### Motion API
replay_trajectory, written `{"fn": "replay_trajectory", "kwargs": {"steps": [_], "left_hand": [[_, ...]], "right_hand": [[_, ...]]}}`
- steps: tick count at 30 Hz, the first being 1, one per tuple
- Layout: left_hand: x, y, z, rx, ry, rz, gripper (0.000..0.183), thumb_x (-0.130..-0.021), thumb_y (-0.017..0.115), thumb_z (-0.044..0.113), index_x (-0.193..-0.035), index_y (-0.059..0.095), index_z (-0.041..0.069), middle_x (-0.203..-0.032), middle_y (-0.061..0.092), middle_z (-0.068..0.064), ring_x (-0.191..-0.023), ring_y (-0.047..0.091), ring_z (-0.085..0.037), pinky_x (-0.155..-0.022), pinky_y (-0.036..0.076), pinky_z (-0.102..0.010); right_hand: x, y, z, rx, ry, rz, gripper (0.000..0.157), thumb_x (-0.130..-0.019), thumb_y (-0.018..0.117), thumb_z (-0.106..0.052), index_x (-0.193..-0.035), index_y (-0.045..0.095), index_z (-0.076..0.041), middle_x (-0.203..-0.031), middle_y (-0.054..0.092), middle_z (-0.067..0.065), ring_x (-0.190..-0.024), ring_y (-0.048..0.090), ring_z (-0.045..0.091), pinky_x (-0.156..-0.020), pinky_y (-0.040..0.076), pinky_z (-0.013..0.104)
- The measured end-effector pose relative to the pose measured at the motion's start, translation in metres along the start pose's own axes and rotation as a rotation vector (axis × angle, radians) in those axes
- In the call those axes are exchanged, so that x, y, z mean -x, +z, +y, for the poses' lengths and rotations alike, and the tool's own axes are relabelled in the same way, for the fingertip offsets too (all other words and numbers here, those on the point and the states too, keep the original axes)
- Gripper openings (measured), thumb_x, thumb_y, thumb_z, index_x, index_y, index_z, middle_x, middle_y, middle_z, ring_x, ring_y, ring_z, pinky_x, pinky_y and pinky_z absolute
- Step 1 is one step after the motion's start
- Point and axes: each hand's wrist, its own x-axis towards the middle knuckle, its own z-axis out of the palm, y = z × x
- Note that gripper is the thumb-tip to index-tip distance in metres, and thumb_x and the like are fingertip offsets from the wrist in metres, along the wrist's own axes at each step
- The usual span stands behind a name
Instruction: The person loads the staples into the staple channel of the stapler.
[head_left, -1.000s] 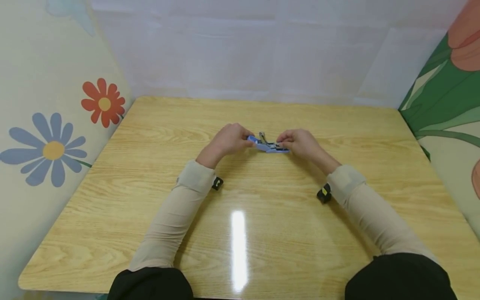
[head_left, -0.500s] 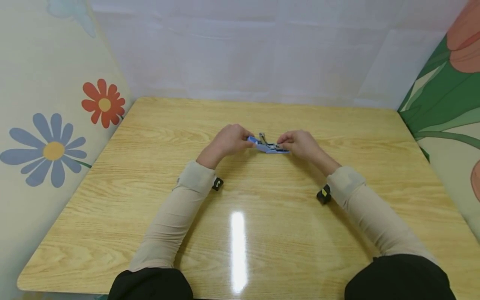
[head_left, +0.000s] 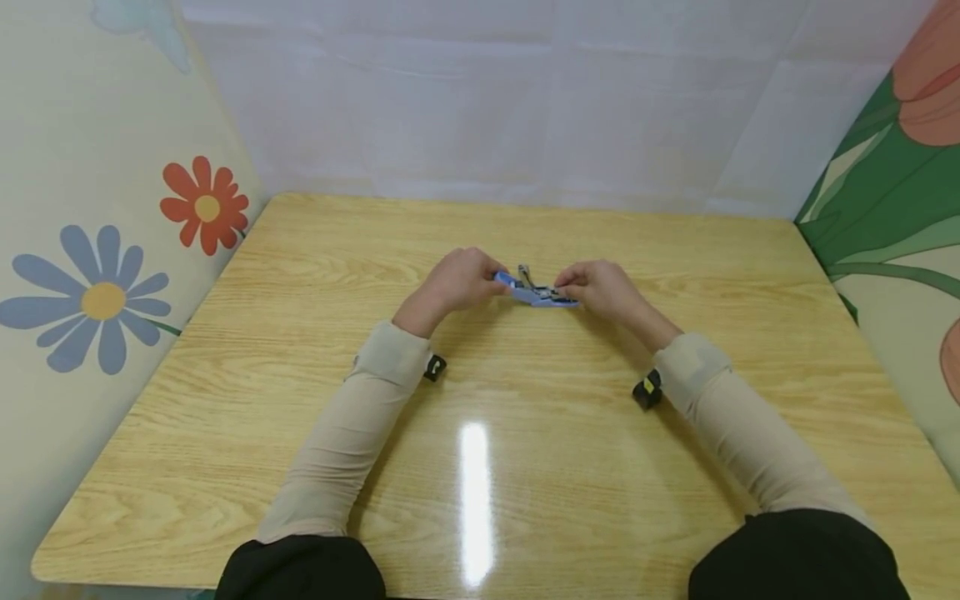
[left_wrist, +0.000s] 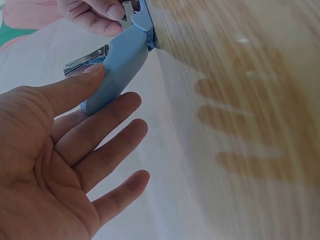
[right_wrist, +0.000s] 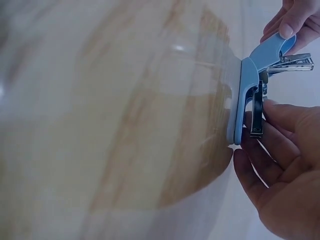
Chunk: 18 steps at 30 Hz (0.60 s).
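A light blue stapler (head_left: 525, 293) lies opened out at the middle back of the table, its base flat on the wood. My left hand (head_left: 459, 280) pinches the end of its raised top cover between thumb and index finger; the other fingers are spread, as the left wrist view shows. A metal arm (left_wrist: 86, 61) sticks up from inside the cover. My right hand (head_left: 604, 287) is at the base end. In the right wrist view its thumb and index finger pinch the dark metal staple channel (right_wrist: 256, 112), with the lower fingers beside the base.
The wooden table (head_left: 555, 467) carries a bright light reflection in front. A white sheet (head_left: 480, 100) hangs behind it, and walls with painted flowers (head_left: 105, 302) stand at both sides. Black wrist cameras (head_left: 648, 389) sit under the sleeves.
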Motion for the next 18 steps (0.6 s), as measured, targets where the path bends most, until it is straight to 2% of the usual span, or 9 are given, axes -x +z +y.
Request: {"fn": "replay_trajectory", "kwargs": {"steps": [8,18], "left_hand": [[-0.0015,0.0004,0.0001,-0.001,0.001,0.004,0.039,-0.101,0.064,0.033,-0.134,0.068,0.013,-0.094,0.077,-0.005,-0.055,0.043,-0.011,-0.059,0.038,-0.029],[-0.0018,0.0013,0.0011,0.005,-0.004,0.007,0.038,-0.102,0.063,0.032,-0.134,0.068,0.013,-0.094,0.077,-0.006,-0.056,0.044,-0.012,-0.059,0.037,-0.029]], "right_hand": [[-0.0021,0.0014,-0.0002,0.013,-0.012,0.007,0.020,-0.101,0.065,-0.020,-0.112,0.076,-0.008,-0.113,0.077,0.011,-0.104,0.071,0.025,-0.087,0.055,0.040],[-0.0034,0.0044,-0.0008,0.066,-0.077,0.031,0.017,-0.097,0.069,-0.019,-0.105,0.077,-0.006,-0.105,0.079,0.010,-0.093,0.071,0.023,-0.087,0.051,0.040]]}}
